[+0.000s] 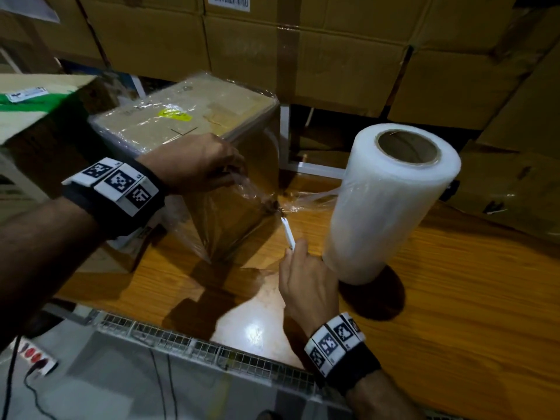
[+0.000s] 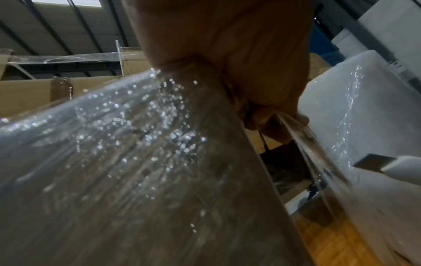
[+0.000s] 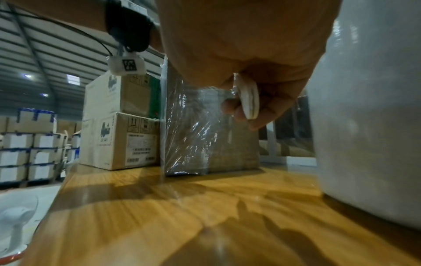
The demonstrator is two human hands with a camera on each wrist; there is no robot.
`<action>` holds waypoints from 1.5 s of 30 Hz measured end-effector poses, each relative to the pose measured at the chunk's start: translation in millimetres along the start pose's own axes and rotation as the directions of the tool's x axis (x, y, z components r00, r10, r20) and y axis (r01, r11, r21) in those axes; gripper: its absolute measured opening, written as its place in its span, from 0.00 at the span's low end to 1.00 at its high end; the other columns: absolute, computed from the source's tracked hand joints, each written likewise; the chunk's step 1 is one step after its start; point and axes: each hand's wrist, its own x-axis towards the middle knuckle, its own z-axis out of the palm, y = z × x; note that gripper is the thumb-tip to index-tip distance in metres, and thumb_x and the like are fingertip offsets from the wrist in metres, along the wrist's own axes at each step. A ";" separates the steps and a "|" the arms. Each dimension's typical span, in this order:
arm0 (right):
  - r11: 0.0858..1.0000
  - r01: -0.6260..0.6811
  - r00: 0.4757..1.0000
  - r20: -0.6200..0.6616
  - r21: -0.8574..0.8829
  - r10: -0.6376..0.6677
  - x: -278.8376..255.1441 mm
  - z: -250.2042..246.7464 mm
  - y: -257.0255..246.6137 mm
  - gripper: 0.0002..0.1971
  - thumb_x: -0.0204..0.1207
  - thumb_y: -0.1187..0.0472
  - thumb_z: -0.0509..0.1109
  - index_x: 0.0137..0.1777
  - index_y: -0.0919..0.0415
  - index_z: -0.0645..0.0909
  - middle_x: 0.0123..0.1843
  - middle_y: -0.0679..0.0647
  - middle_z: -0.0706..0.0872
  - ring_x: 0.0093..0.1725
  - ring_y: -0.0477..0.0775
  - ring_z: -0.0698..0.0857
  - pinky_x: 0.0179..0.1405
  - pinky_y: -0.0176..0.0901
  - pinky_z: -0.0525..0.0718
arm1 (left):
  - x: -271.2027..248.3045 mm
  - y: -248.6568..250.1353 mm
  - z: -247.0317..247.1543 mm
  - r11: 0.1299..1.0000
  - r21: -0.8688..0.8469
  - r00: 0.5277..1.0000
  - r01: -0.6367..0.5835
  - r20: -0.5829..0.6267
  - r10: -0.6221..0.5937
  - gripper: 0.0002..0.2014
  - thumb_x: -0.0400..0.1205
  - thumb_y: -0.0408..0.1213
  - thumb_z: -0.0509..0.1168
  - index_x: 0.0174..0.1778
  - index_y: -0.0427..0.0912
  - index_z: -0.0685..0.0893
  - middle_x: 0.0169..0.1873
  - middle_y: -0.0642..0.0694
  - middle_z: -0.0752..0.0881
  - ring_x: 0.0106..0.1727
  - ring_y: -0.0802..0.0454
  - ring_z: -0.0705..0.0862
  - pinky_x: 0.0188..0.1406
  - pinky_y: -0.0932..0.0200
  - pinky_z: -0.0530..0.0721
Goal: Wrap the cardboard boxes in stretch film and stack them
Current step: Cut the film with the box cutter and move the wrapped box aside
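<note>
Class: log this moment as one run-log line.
left hand: grips film | right hand: holds cutter at film strand | roll: upright | wrapped box: on table

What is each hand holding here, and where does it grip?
The left hand pinches the stretch film bunched beside the box corner; the right hand holds a white cutter by its rear end.

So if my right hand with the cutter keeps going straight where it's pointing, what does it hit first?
Most likely the bunched strand of stretch film stretched between the wrapped box and the film roll. The cutter in the right hand points at it, tip almost touching.
</note>
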 end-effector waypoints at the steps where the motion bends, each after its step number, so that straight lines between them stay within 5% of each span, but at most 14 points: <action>1: 1.000 0.002 1.000 -0.001 0.000 -0.002 3.6 2.4 -2.1 0.11 0.92 0.51 0.51 0.59 0.54 0.72 0.29 0.43 0.74 0.23 0.42 0.72 0.20 0.37 0.64 | -0.7 -0.5 -0.3 1.000 0.000 1.000 -0.001 -0.001 0.001 0.07 0.86 0.42 0.70 0.56 0.45 0.89 0.45 0.51 0.89 0.42 0.58 0.85 0.42 0.67 0.78; 5: 0.998 -0.031 0.999 0.012 -0.048 0.032 10.1 13.7 -5.9 0.08 0.91 0.52 0.54 0.58 0.54 0.72 0.27 0.43 0.69 0.21 0.40 0.65 0.18 0.36 0.59 | -2.0 -2.1 1.1 1.000 0.008 1.000 -0.004 0.007 0.004 0.06 0.86 0.41 0.70 0.56 0.46 0.88 0.46 0.51 0.88 0.43 0.59 0.84 0.42 0.66 0.79; 8: 0.998 -0.041 0.986 0.161 -0.054 0.049 9.0 25.0 -0.6 0.10 0.93 0.50 0.50 0.62 0.53 0.68 0.34 0.46 0.79 0.29 0.47 0.79 0.27 0.41 0.80 | -3.6 -3.0 1.2 1.000 -0.004 1.000 0.003 0.021 -0.003 0.08 0.86 0.42 0.68 0.57 0.46 0.88 0.48 0.49 0.88 0.45 0.52 0.87 0.43 0.56 0.85; 10: 0.997 -0.061 0.975 0.213 -0.049 0.070 5.6 28.5 3.2 0.11 0.93 0.49 0.50 0.64 0.54 0.67 0.39 0.48 0.84 0.34 0.49 0.84 0.33 0.44 0.86 | -3.6 -2.6 1.0 1.000 0.007 1.000 0.003 0.017 -0.003 0.08 0.86 0.41 0.69 0.57 0.45 0.88 0.49 0.49 0.88 0.46 0.52 0.87 0.44 0.57 0.84; 19: 0.995 -0.077 0.937 0.336 -0.056 0.092 -4.9 39.6 16.3 0.19 0.93 0.49 0.50 0.76 0.59 0.63 0.44 0.51 0.87 0.39 0.52 0.87 0.39 0.48 0.88 | -1.3 2.5 0.5 1.000 -0.020 1.000 0.019 0.022 -0.019 0.11 0.84 0.43 0.65 0.55 0.44 0.89 0.48 0.49 0.89 0.45 0.52 0.88 0.42 0.55 0.87; 29: 0.987 -0.120 0.875 0.458 -0.108 0.156 -16.1 24.8 29.3 0.13 0.92 0.51 0.54 0.70 0.57 0.70 0.52 0.54 0.89 0.48 0.56 0.89 0.50 0.53 0.89 | -2.6 8.4 -5.9 1.000 -0.017 1.000 0.015 -0.027 -0.016 0.08 0.84 0.39 0.69 0.54 0.42 0.89 0.46 0.47 0.89 0.44 0.49 0.88 0.41 0.46 0.90; 36: 0.993 -0.111 0.904 0.410 -0.040 0.118 -34.0 6.7 29.8 0.12 0.92 0.51 0.52 0.67 0.55 0.70 0.52 0.53 0.87 0.49 0.58 0.87 0.43 0.51 0.82 | -2.8 16.1 -8.7 0.998 -0.012 0.998 0.061 0.006 -0.061 0.13 0.85 0.45 0.63 0.55 0.40 0.87 0.45 0.45 0.87 0.42 0.48 0.85 0.39 0.52 0.83; 42: 0.998 -0.009 0.958 0.285 -0.056 0.025 -11.6 6.2 1.4 0.13 0.93 0.50 0.49 0.64 0.56 0.70 0.43 0.50 0.85 0.37 0.52 0.83 0.34 0.48 0.79 | -6.2 13.3 -7.1 0.988 0.101 0.990 0.114 0.070 -0.121 0.26 0.81 0.54 0.69 0.68 0.40 0.85 0.63 0.39 0.86 0.54 0.43 0.88 0.48 0.55 0.80; 45: 0.997 -0.029 0.962 0.269 -0.071 0.047 1.1 19.1 -2.8 0.12 0.92 0.50 0.50 0.65 0.56 0.70 0.42 0.50 0.84 0.37 0.52 0.83 0.34 0.46 0.81 | -4.9 18.1 -9.3 0.991 0.086 0.990 0.107 0.083 -0.114 0.19 0.81 0.50 0.67 0.63 0.42 0.85 0.47 0.43 0.89 0.43 0.45 0.89 0.40 0.54 0.81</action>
